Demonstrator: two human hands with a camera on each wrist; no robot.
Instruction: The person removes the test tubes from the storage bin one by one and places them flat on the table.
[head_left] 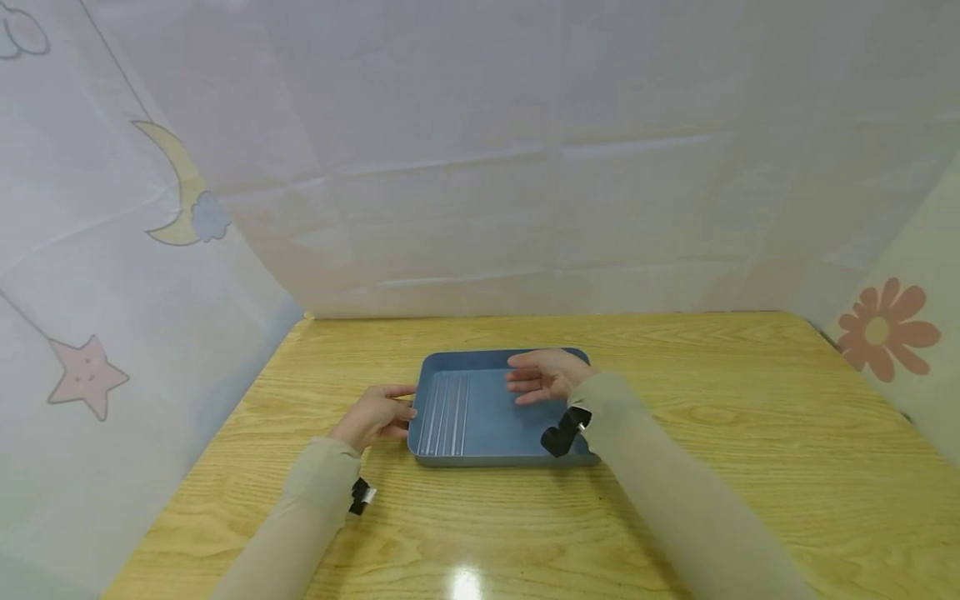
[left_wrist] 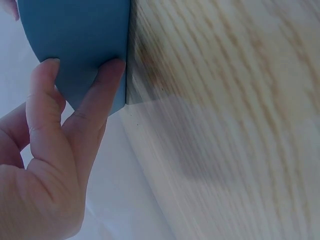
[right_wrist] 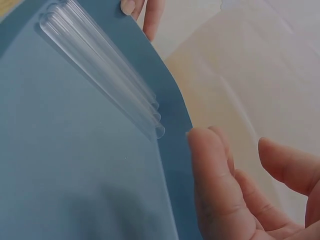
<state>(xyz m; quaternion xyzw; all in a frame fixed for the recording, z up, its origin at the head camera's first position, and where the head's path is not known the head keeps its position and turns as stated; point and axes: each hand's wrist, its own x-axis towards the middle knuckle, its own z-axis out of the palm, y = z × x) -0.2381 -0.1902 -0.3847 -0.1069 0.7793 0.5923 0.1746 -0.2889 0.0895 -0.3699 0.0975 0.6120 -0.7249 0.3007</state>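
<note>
A shallow blue tray (head_left: 497, 408) lies on the wooden table, with several clear test tubes (right_wrist: 102, 65) side by side along its left part. At the tray's left wall is my left hand (head_left: 377, 414); its thumb overlaps the rim. In the left wrist view, fingers (left_wrist: 97, 92) of this hand touch the tray's outer wall. My right hand (head_left: 546, 375) is over the tray's right part, palm turned toward the tubes. Its fingers are spread and loosely extended, with nothing between them, and the tubes lie apart from it.
The wood-grain table (head_left: 750, 417) extends on both sides of the tray. A pale fabric backdrop (head_left: 525, 167) hangs behind and along the sides, printed with a moon, a star and a flower. Each wrist wears a black strapped device (head_left: 566, 431).
</note>
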